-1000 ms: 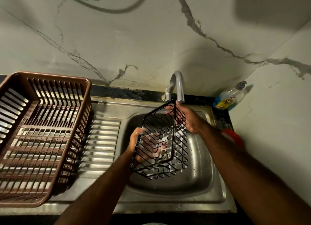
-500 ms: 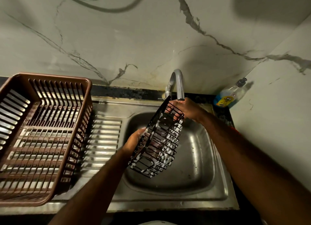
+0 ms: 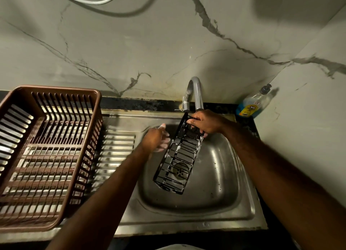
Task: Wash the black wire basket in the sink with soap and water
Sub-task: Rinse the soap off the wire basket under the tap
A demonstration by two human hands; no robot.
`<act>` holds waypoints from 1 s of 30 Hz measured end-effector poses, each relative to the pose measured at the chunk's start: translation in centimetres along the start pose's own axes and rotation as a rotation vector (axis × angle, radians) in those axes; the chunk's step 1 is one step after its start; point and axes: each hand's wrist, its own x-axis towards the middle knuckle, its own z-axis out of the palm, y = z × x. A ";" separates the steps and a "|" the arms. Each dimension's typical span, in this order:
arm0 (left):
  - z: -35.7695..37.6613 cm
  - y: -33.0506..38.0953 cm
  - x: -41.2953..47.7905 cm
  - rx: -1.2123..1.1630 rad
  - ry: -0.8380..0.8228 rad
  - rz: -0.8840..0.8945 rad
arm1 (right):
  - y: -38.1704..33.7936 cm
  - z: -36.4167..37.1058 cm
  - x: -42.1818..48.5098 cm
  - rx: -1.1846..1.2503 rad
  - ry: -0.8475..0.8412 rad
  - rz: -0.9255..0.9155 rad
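Note:
The black wire basket (image 3: 179,156) hangs steeply tilted over the steel sink (image 3: 221,176), streaked with white soap foam. My right hand (image 3: 205,121) grips its top end just under the curved tap (image 3: 195,92). My left hand (image 3: 156,138) is blurred beside the basket's left side, fingers apart and soapy, holding nothing; whether it touches the wires I cannot tell. The drain shows through the basket's lower wires.
A brown plastic dish rack (image 3: 46,152) stands on the ribbed draining board (image 3: 114,156) to the left. A bottle of blue dish soap (image 3: 254,102) leans in the back right corner. Marble walls close in behind and on the right.
The basket has turned edge-on and swung more upright. My left hand has let go of it and moved up beside it. My right hand keeps the top end.

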 end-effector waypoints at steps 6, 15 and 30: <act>3.3 3.7 0.2 0.052 -0.066 0.208 | -0.3 -1.4 -0.5 -0.126 0.135 0.067; 7.0 7.0 0.9 0.598 0.137 0.500 | 1.5 -2.4 -0.7 -0.067 0.222 0.086; 10.8 6.7 3.2 0.169 0.131 0.293 | 3.5 -2.3 -2.3 -0.165 0.141 0.150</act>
